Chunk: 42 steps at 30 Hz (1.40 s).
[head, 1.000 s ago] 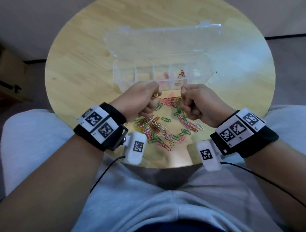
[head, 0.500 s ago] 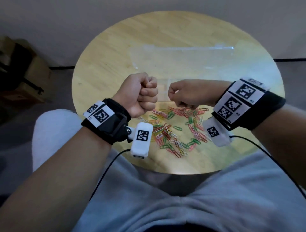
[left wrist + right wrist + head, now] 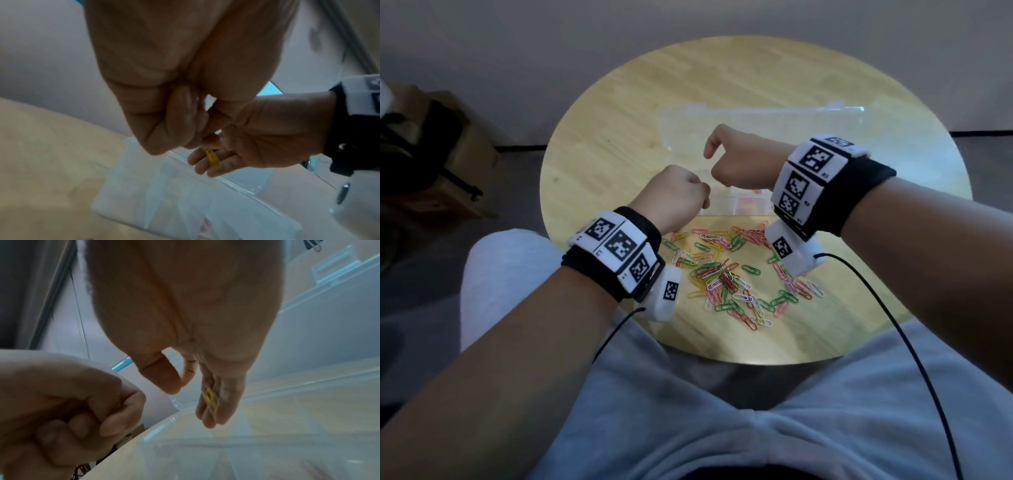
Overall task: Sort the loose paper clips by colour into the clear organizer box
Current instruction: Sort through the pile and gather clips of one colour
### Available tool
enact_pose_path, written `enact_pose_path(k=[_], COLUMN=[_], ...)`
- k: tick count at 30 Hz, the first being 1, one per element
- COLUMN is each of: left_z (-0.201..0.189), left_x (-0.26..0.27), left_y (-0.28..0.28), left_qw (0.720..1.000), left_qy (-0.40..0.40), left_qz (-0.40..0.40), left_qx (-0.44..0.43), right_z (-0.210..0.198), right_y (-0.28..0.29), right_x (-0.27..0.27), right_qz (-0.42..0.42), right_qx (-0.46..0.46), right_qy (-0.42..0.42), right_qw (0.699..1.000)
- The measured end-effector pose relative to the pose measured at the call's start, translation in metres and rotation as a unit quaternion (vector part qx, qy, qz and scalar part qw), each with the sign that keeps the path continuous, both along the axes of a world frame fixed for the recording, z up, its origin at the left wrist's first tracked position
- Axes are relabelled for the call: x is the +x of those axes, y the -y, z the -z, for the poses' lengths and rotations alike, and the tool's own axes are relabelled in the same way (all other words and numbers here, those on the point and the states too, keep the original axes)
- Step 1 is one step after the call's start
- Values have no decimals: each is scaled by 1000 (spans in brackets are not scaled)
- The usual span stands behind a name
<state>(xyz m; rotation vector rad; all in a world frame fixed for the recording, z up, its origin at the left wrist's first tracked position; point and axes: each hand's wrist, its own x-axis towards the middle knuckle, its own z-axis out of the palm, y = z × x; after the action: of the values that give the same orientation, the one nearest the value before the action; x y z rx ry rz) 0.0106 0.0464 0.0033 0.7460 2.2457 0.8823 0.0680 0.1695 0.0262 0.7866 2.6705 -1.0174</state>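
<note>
Our right hand [image 3: 736,161] hangs over the clear organizer box [image 3: 722,205] with fingers loosely extended downward and the thumb apart. A yellow paper clip [image 3: 210,398] lies against those fingers [image 3: 224,402], its long axis running along them, pointing down toward the box. Only the wrist views show it [image 3: 212,160]; from the head view the hand hides it. Our left hand [image 3: 674,198] is a tight fist just beside the right, at the box's near-left edge; we can't tell if it holds anything. The loose clip pile [image 3: 736,277] sits on the round wooden table [image 3: 619,137] just in front of the box.
</note>
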Motion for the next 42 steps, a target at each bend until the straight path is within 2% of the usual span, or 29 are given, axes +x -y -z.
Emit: enact_pose_path(k=[3, 6, 8, 10, 14, 18, 24, 28, 30, 35, 42], left_z=[-2, -6, -8, -10, -5, 4, 8, -6, -8, 19, 38], left_x=[2, 2, 0, 0, 6, 7, 9, 13, 18, 19, 31], left_y=[-2, -9, -16, -25, -44, -58, -52, -26, -7, 22, 17], left_qw=[998, 995, 993, 991, 987, 987, 984, 978, 980, 988, 973], left_qy=[-44, -88, -103, -120, -154, -153, -144, -185, -174, -145, -142], left_qz=[24, 39, 52, 60, 54, 37, 88, 83, 64, 59, 161], left_qx=[-31, -35, -22, -10, -1, -22, -64, 49, 78, -10, -83], right_z=[6, 9, 11, 15, 33, 47, 54, 60, 63, 73, 79], right_y=[-2, -8, -9, -6, 0, 0, -5, -7, -5, 1, 10], right_x=[7, 24, 42, 64, 102, 120, 128, 127, 126, 119, 114], right_qz=[0, 50, 97, 128, 156, 171, 169, 165, 156, 111, 77], right_qx=[-19, -73, -117, -159, -234, -263, -248, -221, -207, -97, -11], right_qy=[-10, -105, -179, -218, -232, -229, -216, -200, -185, -111, -18], right_qw=[1000, 991, 972, 954, 931, 921, 929, 940, 948, 983, 997])
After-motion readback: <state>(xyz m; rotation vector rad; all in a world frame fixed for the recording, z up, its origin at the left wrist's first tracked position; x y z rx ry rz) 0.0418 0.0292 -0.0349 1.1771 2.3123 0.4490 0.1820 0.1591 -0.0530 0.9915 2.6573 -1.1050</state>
